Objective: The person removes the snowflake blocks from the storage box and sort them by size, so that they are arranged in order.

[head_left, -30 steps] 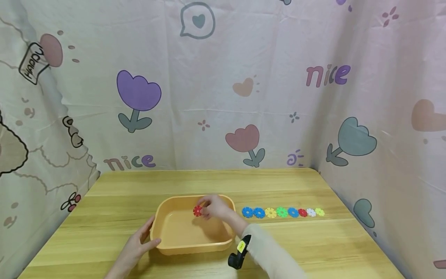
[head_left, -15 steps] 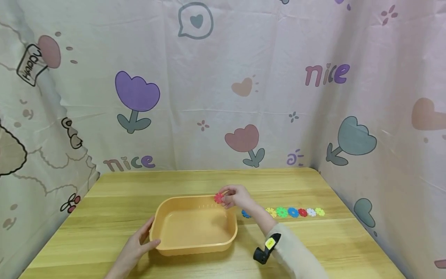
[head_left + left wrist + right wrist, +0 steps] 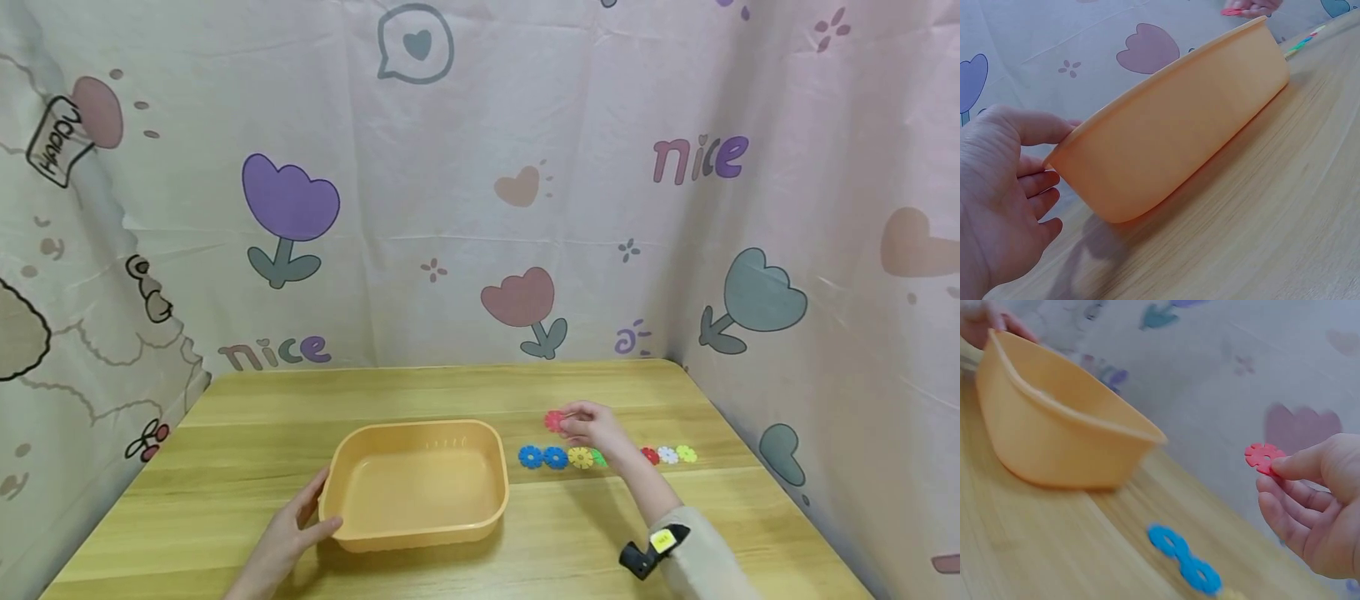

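My right hand (image 3: 597, 429) pinches a red notched, flower-shaped plastic disc (image 3: 1262, 457) between thumb and fingers, raised over the table behind a row of similar discs. To the left stands a yellow-orange plastic basin (image 3: 420, 492), with nothing visible inside it. My left hand (image 3: 283, 533) grips the basin's left rim, thumb on top and other fingers against the outside. Two blue discs (image 3: 543, 457) begin the row nearest the basin, followed by a yellow disc (image 3: 580, 457) and a partly covered green disc (image 3: 597, 457). My right forearm hides part of the row.
Farther right in the row lie a red disc (image 3: 649, 455), a white disc (image 3: 667, 455) and a yellow-green disc (image 3: 686, 454). The wooden table (image 3: 300, 400) meets a printed curtain (image 3: 420, 208) at its back and sides.
My right hand has lifted the red disc out of the basin and carried it rightward past the rim to above the row. My left hand keeps its hold on the basin.
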The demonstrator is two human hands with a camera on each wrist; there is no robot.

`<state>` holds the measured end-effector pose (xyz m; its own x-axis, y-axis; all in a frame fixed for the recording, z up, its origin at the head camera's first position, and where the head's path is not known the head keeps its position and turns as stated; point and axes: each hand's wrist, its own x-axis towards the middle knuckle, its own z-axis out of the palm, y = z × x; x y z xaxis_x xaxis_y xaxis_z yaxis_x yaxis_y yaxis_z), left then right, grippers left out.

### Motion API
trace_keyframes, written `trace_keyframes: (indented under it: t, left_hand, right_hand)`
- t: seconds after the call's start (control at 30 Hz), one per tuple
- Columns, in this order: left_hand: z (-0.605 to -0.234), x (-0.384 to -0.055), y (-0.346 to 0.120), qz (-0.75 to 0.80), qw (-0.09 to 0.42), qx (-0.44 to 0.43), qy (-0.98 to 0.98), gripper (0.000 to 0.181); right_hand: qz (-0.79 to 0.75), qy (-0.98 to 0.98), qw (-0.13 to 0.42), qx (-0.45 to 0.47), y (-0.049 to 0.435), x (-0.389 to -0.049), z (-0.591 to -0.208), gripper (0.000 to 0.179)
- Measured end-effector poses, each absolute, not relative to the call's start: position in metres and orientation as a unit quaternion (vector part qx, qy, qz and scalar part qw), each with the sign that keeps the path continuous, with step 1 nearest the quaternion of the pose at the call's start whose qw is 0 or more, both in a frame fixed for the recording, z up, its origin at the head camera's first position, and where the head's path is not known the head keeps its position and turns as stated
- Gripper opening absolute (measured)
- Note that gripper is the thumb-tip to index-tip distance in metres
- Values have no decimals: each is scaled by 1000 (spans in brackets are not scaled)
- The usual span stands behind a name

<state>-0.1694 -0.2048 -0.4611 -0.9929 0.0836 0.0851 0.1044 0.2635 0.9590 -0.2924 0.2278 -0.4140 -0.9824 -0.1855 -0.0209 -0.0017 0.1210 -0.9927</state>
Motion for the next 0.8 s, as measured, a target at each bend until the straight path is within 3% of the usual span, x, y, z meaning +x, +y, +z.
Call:
trace_keyframes:
  t: [0.2,0.47,0.8]
  left_hand:
    - [-462,-169,-204,-609,7,-59,-791,70]
    - [-462,-169,-203,-612,12,-62,-788,70]
    - [-461,-168,-203,-612,16,-71,-788,69]
  right_hand:
    - [-699,714,45,-6,279,-288,-429,32]
    - [-730,681,12,59,333,-283,-445,14]
    - [-748,652,-24,120,389,-278,-457,25]
